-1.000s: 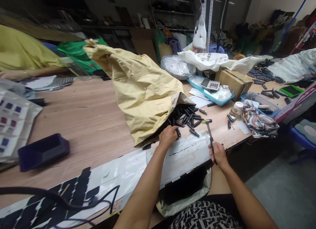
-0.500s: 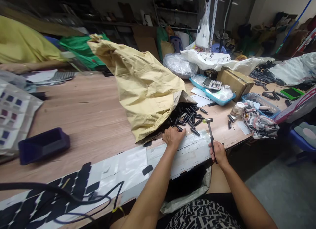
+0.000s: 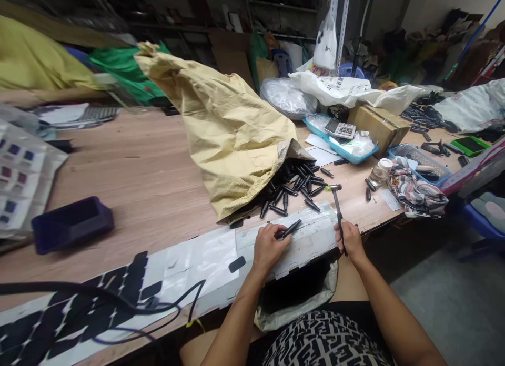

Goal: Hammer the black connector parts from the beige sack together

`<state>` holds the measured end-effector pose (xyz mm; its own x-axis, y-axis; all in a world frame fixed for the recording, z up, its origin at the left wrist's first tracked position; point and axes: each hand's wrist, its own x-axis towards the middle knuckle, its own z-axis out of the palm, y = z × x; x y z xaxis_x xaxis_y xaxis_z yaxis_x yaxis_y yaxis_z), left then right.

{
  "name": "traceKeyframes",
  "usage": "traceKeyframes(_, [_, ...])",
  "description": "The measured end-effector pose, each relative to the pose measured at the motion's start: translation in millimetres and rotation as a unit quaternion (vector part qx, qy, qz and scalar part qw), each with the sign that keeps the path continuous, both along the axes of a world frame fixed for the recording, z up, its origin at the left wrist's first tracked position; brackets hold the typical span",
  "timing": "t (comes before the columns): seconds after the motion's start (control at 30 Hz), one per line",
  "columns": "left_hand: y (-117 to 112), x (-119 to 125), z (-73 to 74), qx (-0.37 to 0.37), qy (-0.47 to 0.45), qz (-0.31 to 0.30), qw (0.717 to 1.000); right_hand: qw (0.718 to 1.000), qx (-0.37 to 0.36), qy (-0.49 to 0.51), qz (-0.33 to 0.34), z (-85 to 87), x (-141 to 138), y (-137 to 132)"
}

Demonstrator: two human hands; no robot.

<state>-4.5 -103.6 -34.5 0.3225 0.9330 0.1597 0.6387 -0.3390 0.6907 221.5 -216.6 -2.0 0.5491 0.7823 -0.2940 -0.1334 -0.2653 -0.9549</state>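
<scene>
My left hand (image 3: 272, 247) is closed on a black cylindrical part (image 3: 291, 229) with a narrower tip, held just over the taped white board (image 3: 311, 234) at the table's near edge. My right hand (image 3: 349, 238) grips a small hammer (image 3: 336, 203) by its dark handle; the head points away from me, with a yellowish face on its left end. Beyond my left hand, a pile of similar black parts (image 3: 302, 182) spills from the mouth of a large tan sack (image 3: 236, 140) lying on the table.
Below the table edge hangs an open pale sack (image 3: 329, 290). A dark blue tray (image 3: 73, 224) and black cables (image 3: 118, 303) are at left. To the right stand a jar (image 3: 381, 171), a bunched cloth (image 3: 416, 192), a blue basket (image 3: 437, 171) and a cardboard box (image 3: 376, 126).
My left hand has drawn back from the pile towards me, bringing a black cylindrical part over the white board. The right hand still holds the hammer in nearly the same place.
</scene>
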Motion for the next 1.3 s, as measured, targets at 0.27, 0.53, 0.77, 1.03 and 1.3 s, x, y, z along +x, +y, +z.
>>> traceKeyframes(0.27, [-4, -4, -5.8, 0.007, -0.016, -0.040, 0.999, 0.999, 0.016, -0.040, -0.002, 0.3, -3, -6])
traceKeyframes(0.53, [0, -2, -3.6, -0.035, -0.043, -0.032, 0.998, 0.936, 0.016, -0.327, 0.131, 14.4, -29, -44])
traceKeyframes(0.77, [1, -1, 1.2, -0.058, -0.047, -0.026, 0.997, 0.926, 0.003, -0.347, 0.151, 9.4, -40, -51])
traceKeyframes(1.03, [-2, -1, 6.4, -0.059, -0.041, -0.027, 0.997, 0.929, -0.006, -0.335, 0.160, 7.1, -45, -59])
traceKeyframes(1.3, [-2, -3, 9.4, -0.065, -0.039, -0.034, 0.997, 0.918, -0.032, -0.359, 0.163, 0.6, -50, -62])
